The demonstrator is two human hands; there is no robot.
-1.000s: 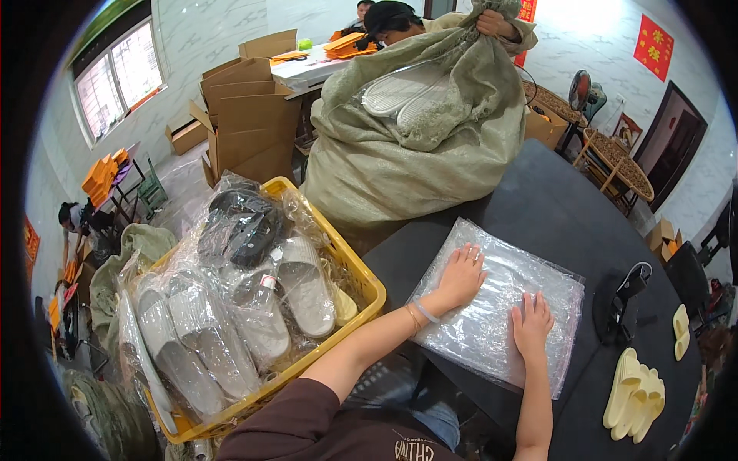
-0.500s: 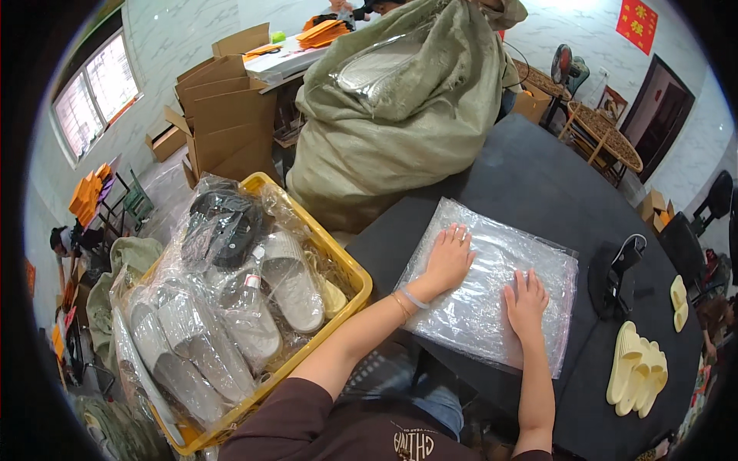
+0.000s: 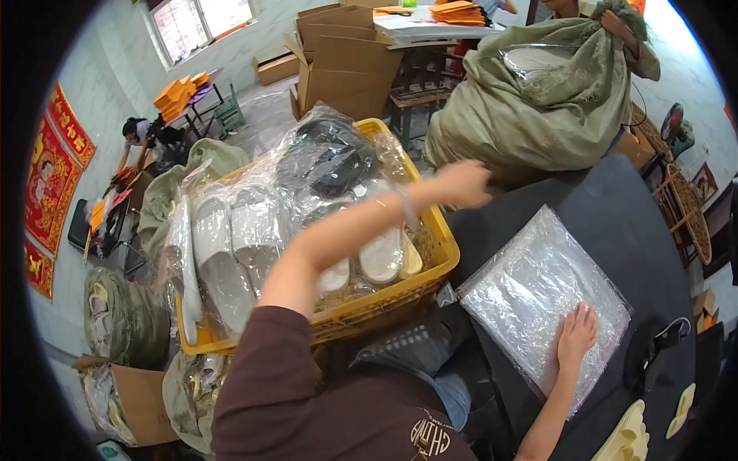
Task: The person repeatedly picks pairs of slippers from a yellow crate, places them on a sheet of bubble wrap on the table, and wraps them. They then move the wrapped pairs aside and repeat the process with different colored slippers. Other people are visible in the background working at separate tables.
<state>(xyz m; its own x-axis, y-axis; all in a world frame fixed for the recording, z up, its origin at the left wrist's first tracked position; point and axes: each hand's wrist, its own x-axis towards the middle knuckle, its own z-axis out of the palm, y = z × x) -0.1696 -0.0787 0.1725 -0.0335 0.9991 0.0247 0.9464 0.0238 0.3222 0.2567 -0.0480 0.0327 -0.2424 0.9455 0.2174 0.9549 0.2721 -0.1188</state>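
My right hand (image 3: 576, 334) lies flat, fingers apart, on a stack of clear plastic bags (image 3: 530, 269) on the dark table. My left hand (image 3: 465, 184) is raised off the bags, between the yellow crate and the big green woven sack (image 3: 530, 115); motion blur hides its fingers. Beneath my left forearm stands the yellow plastic crate (image 3: 442, 265), filled with slippers in clear wrapping. Grey slippers (image 3: 250, 223) fill its left side, and black slippers (image 3: 334, 157) sit at the far end. A wrapped light-coloured pair shows at the sack's opening.
Cream slippers (image 3: 626, 434) and a black stand (image 3: 649, 357) are on the table at right. Another person's hand (image 3: 617, 27) grips the sack's top. Cardboard boxes (image 3: 346, 69) stand behind the crate. A cardboard box (image 3: 138, 403) and a stuffed green sack (image 3: 127, 319) stand at left.
My left hand has lifted off the plastic bags and swung left over the crate's edge. My right hand stays on the bags. The view has turned left, and the person at the sack shows more.
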